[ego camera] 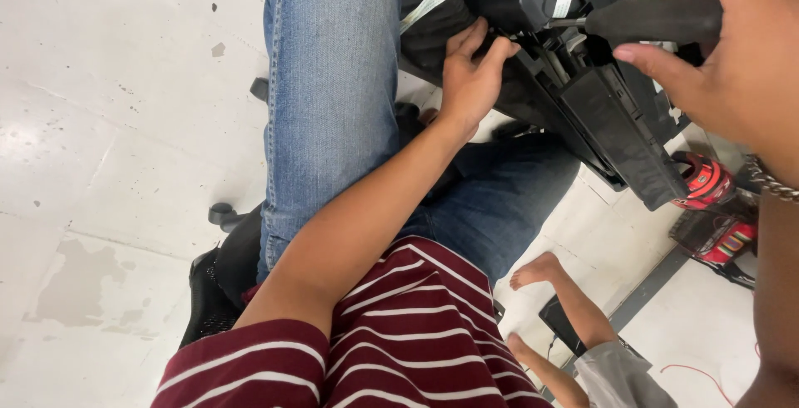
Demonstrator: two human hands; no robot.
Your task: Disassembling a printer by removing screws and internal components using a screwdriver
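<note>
My left hand braces the half-opened black plastic device, fingers curled on its edge, while my right hand grips the black-handled screwdriver, screws apparently remaining.

- My left arm stretches forward, bare below the sleeve, wrist straight
- My left hand lies palm down, fingers curled over an edge, thumb spread apart
- My right hand is close to the camera, fingers wrapped in a closed grip, thumb pointing left
- A chain bracelet circles my right wrist
</note>
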